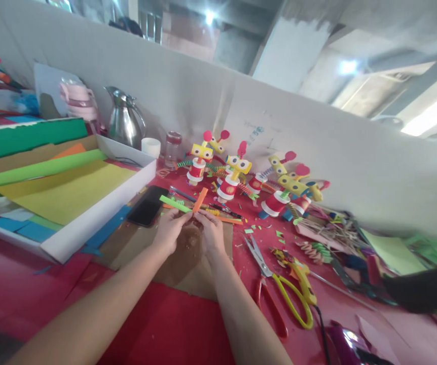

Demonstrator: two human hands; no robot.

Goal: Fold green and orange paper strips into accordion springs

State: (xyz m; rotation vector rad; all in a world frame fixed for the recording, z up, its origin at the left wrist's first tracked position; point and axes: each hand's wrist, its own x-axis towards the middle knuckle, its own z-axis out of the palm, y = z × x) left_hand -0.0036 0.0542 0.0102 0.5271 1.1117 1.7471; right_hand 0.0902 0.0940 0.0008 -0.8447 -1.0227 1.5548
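Observation:
My left hand and my right hand meet over a brown cardboard sheet on the red table. Both are closed in a pinch where a green paper strip and an orange paper strip cross. The green strip sticks out to the left, the orange one up and to the right. A black phone lies just left of my left hand. Scissors with red and yellow handles lie to the right of my right forearm.
Several paper-cup figures with yellow eye tubes stand behind the hands. A white tray of coloured paper fills the left. A steel jug, a pink bottle and a glue gun are near. A dark sleeve enters at right.

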